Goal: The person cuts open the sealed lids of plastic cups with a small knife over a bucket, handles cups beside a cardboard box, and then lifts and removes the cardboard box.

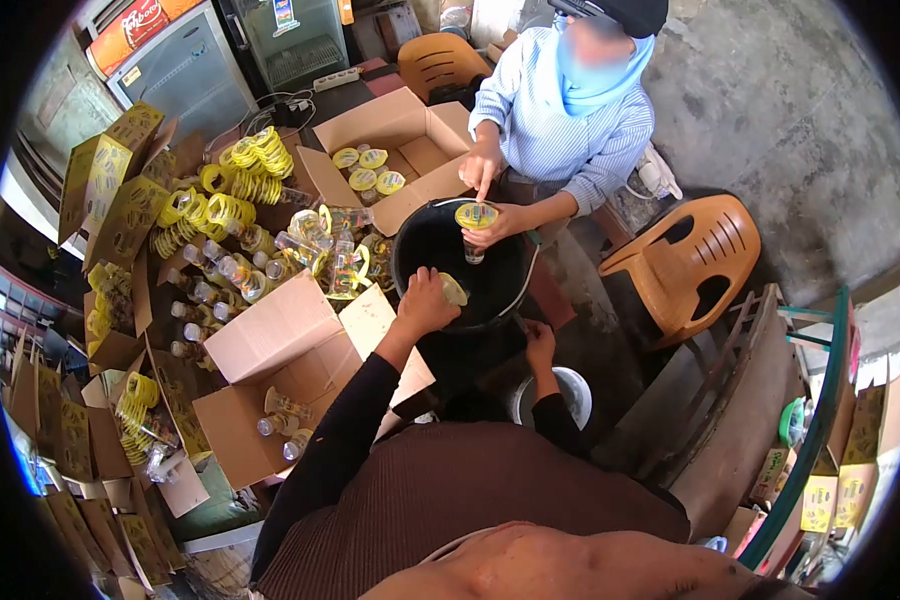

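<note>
Over a large black bucket [402, 285], my left hand [428, 302] is closed around a plastic cup with a yellow lid [454, 290]; my fingers hide most of the cup. Beside the bucket's near right rim is my right hand [540, 345], its fingers curled. What they grip, if anything, is too dark to make out. Across the bucket, a co-worker's hand [497, 226] holds another yellow-lidded cup [476, 216] upright, and a finger of the other hand [482, 165] touches its lid.
An open carton [355, 125] at the back holds several yellow-lidded cups. A nearer carton [240, 430] has several cups lying inside. Bottles [235, 270] and yellow rings [258, 152] pile up to the left. A grey pail [575, 390] and an orange chair [685, 265] stand at right.
</note>
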Tool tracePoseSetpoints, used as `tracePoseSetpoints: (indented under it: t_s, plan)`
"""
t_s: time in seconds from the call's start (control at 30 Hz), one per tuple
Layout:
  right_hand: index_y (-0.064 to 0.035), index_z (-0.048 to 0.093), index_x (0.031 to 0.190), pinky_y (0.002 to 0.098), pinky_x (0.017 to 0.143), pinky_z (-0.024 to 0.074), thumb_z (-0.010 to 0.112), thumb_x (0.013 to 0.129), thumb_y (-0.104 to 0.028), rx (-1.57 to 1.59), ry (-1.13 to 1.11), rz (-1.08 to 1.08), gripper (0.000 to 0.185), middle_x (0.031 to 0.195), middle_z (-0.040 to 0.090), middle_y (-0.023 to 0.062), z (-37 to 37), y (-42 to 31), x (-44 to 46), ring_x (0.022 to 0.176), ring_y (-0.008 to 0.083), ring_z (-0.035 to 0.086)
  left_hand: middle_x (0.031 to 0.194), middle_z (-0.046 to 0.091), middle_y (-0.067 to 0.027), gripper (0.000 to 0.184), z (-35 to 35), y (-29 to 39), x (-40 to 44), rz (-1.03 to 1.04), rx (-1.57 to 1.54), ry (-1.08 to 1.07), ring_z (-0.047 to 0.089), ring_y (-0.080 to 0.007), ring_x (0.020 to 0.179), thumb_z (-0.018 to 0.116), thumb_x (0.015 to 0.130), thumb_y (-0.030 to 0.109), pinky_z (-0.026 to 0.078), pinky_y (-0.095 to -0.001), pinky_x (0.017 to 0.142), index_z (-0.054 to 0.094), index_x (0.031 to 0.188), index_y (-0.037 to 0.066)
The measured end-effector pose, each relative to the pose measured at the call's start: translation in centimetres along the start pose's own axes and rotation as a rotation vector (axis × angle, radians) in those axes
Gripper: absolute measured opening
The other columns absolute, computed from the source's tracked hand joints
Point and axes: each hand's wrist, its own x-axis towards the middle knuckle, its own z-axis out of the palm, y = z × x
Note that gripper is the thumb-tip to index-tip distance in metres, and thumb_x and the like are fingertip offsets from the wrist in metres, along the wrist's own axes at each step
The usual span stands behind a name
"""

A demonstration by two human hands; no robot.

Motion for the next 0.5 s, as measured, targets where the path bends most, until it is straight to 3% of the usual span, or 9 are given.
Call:
tracePoseSetpoints:
  t_s: [0.1, 0.23, 0.3, 0.5]
  plan:
    - [-0.009, 0.072, 0.103, 0.0387, 0.079, 0.0494, 0.067, 0.084, -0.006, -0.014, 0.012, -0.023, 0.021, 0.092, 0.063, 0.0141, -0.3, 0.5, -0.1, 0.085, 0.0301, 0.063, 0.108, 0.054, -0.0206, 0.073, -1.4, 0.2, -0.2, 0.013, -0.022, -0.111, 0.057, -0.0388, 0.102, 0.077, 0.066, 0.025, 0.049, -0.0441, 0.089, 0.047, 0.125, -0.006]
    - [-0.0074, 0.072, 0.103, 0.0383, 0.079, 0.0493, 0.067, 0.083, -0.005, -0.036, 0.017, 0.014, 0.02, 0.092, 0.063, 0.014, -0.9, 0.7, -0.5, 0.085, 0.0297, 0.063, 0.108, 0.054, -0.019, 0.07, -2.0, -0.5, -0.9, 0.011, -0.054, -0.197, 0.056, -0.0376, 0.103, 0.079, 0.065, 0.021, 0.049, -0.0449, 0.087, 0.05, 0.124, -0.004]
    - [-0.0068, 0.072, 0.103, 0.0377, 0.079, 0.0491, 0.067, 0.084, -0.005, 0.004, 0.034, 0.011, 0.02, 0.092, 0.063, 0.0138, -1.1, 0.8, -0.6, 0.085, 0.0291, 0.063, 0.104, 0.056, -0.0159, 0.064, -2.5, -0.6, -2.1, 0.13, 0.004, -0.101, 0.056, -0.0363, 0.099, 0.08, 0.066, 0.017, 0.049, -0.0452, 0.085, 0.054, 0.122, 0.0]
    - [-0.007, 0.072, 0.102, 0.033, 0.078, 0.0489, 0.067, 0.084, -0.004, 0.039, 0.048, 0.065, 0.019, 0.091, 0.065, 0.0102, -1.7, 0.6, -1.0, 0.084, 0.0207, 0.063, 0.098, 0.058, -0.0121, 0.044, -4.2, 0.1, -4.0, 0.065, -0.094, -0.013, 0.056, -0.0345, 0.094, 0.078, 0.071, 0.014, 0.049, -0.0435, 0.083, 0.063, 0.111, 0.006]
